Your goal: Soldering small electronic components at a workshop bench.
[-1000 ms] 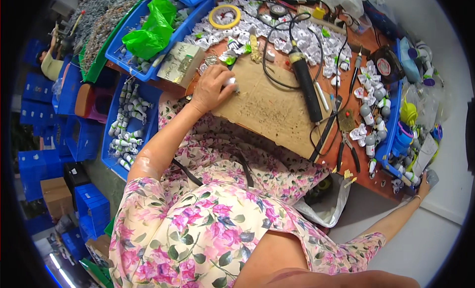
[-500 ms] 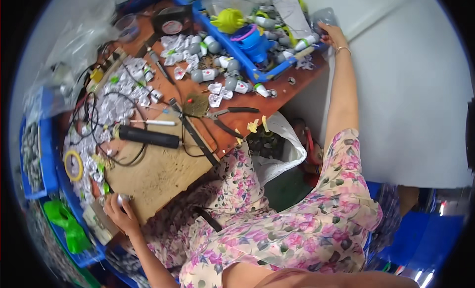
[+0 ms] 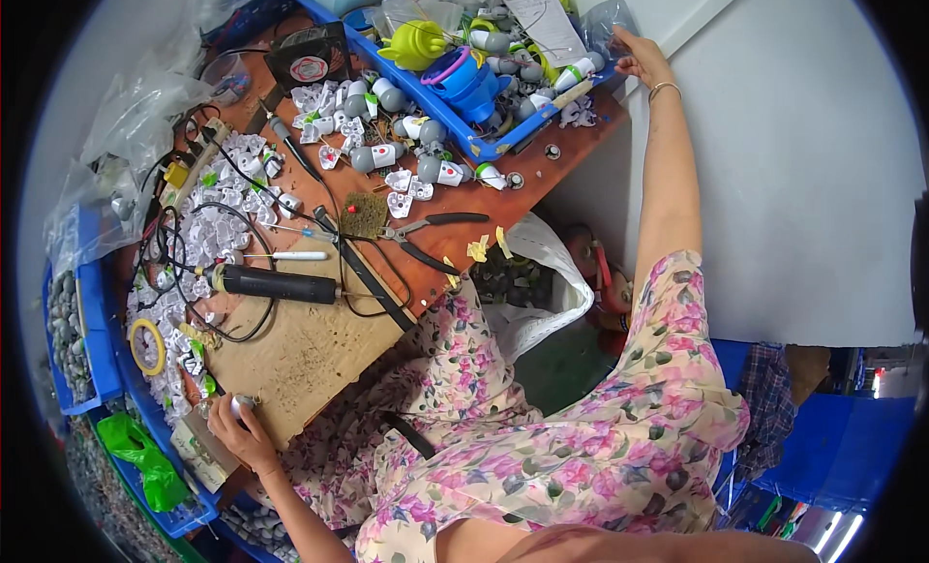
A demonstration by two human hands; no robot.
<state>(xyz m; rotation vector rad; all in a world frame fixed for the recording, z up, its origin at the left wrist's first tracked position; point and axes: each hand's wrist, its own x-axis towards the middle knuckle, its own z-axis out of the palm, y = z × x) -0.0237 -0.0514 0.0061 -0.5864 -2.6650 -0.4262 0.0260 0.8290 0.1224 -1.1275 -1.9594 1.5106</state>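
Observation:
My left hand [image 3: 242, 435] rests at the near left corner of the brown board [image 3: 319, 355], its fingers curled around a small grey-and-white plastic piece [image 3: 239, 404], partly hidden by them. Stretched out to the far right, my right hand [image 3: 643, 58] has its fingertips on the edge of a greyish see-through plastic bag [image 3: 602, 27]. The bag sits at the right end of a blue tray [image 3: 542, 134]. This tray holds grey-and-white bulb-shaped parts, a yellow-green plastic toy [image 3: 416, 45], a blue cup-like piece [image 3: 469, 89] and a paper sheet [image 3: 547, 23].
On the board lies a black-handled soldering iron [image 3: 276, 283] with its cable. Cutting pliers [image 3: 426, 236] lie beside a brown sponge [image 3: 364, 215]. White plastic shells [image 3: 218, 214] heap at the left, by a yellow tape roll [image 3: 147, 346]. A white sack [image 3: 550, 302] of dark parts stands below the table edge.
The whole view has shifted slightly. My right hand's fingers have moved at the bag's edge. My left hand stays at the board corner with the small piece.

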